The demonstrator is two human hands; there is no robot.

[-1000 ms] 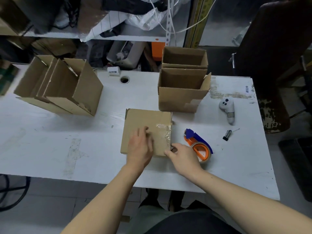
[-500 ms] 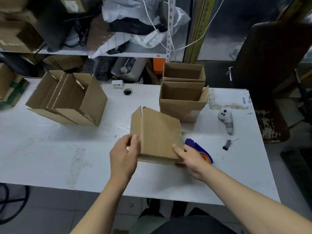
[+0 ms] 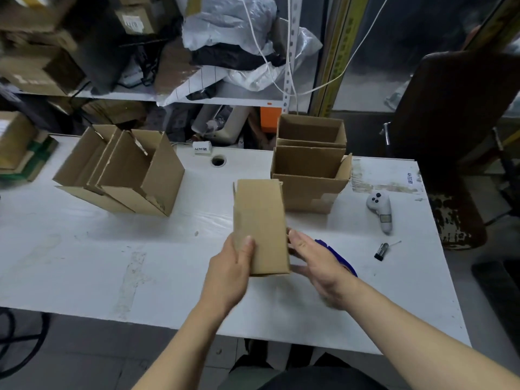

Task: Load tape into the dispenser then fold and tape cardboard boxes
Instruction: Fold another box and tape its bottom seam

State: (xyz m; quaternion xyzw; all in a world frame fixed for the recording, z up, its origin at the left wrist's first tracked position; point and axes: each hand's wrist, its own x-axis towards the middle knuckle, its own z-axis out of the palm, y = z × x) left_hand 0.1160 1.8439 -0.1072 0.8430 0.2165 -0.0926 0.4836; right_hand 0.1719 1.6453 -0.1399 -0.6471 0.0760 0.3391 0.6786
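Note:
A small brown cardboard box [image 3: 260, 223] is held up above the white table [image 3: 112, 249], its long side pointing away from me. My left hand [image 3: 229, 271] grips its near left corner, thumb on the top face. My right hand [image 3: 318, 266] is at the box's right side with fingers spread and fairly straight; I cannot tell if it touches the box. The tape dispenser [image 3: 337, 257], blue with an orange roll, lies on the table behind my right hand, mostly hidden.
Open cardboard boxes lie on their sides at the left [image 3: 126, 170]. Two upright open boxes [image 3: 309, 170] stand behind the held one. A white controller [image 3: 380, 209] and a small black tool [image 3: 381, 250] lie at the right. A dark chair [image 3: 455, 136] stands beyond the table's right edge.
The box lay flat on the table under both hands; it has been lifted and turned. My right hand has loosened from the box's right edge and spread open.

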